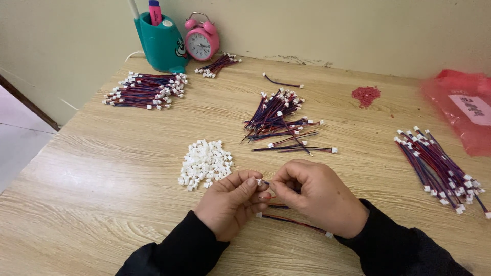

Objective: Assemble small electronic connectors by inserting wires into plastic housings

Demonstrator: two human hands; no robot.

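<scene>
Small white connector [260, 182] pinched between both hands at the table's near edge, centre. Left hand [232, 204] fingertips closed on it; right hand [314, 197] fingers curled, pinching wire ends [268, 190] against it. Wire [294, 222] trails under the right wrist, lying on the table [102, 204]. White connector pile [204, 163] just beyond the left hand. Loose wire heap [281, 120] behind, bundles far left [146, 91] and right [440, 168]. Red bag [460, 110], red bits [365, 95], pink clock [202, 43], teal pen holder [161, 43] at the back.
</scene>
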